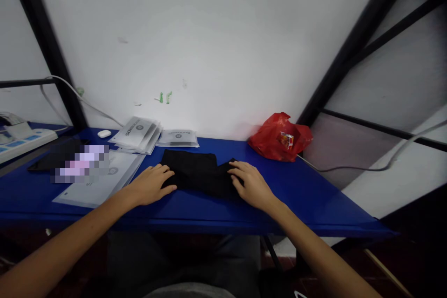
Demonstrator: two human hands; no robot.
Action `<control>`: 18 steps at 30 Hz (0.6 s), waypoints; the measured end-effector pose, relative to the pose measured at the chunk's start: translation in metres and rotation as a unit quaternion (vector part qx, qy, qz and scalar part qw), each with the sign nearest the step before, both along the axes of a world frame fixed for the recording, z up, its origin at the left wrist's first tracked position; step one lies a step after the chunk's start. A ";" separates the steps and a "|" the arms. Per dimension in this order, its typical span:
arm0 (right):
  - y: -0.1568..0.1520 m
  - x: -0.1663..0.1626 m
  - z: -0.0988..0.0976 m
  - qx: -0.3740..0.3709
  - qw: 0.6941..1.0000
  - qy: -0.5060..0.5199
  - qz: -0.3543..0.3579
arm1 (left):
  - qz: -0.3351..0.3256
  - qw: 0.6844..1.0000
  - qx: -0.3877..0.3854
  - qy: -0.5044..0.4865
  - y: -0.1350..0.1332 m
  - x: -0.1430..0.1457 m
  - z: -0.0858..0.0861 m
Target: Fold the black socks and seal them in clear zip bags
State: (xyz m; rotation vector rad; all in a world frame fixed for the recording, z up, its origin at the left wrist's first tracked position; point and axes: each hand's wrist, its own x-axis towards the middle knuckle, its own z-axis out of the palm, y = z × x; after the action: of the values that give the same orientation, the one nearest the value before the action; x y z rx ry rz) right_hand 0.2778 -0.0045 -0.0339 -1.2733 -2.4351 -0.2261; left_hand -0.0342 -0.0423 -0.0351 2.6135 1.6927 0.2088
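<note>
A folded piece of black cloth [199,172] lies flat on the blue desk [216,212], in front of me; its exact kind of garment does not show. At its left end rests my left hand [150,184], fingers spread over the fabric and thumb apart. My right hand [253,186] lies on the other end with its fingers apart, touching the cloth near a raised corner. A notch shows along the cloth's far edge, close to my right fingers.
Frosted zip bags [136,132] are stacked at the back left, with another bag [178,138] beside them and a larger one [101,181] nearer. A red plastic bag [279,137] sits back right. A white earbud case [104,133] and power strip [28,142] are left.
</note>
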 end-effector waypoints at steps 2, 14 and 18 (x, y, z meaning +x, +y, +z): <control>-0.010 -0.002 0.002 -0.043 0.998 -0.026 0.034 | -0.002 1.000 -0.018 -0.007 -0.001 -0.003 0.000; -0.010 0.007 -0.011 -0.046 0.997 -0.052 0.042 | -0.011 0.998 0.016 0.059 0.000 -0.008 -0.004; -0.008 0.010 -0.009 -0.074 0.996 -0.025 0.049 | 0.004 0.999 0.019 0.040 -0.002 -0.008 0.000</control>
State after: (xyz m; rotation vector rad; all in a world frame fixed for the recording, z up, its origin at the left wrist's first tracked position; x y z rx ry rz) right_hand 0.2882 -0.0125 -0.0424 -1.2171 -2.5903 -0.0514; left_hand -0.0426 -0.0445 -0.0348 2.6759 1.7413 0.1394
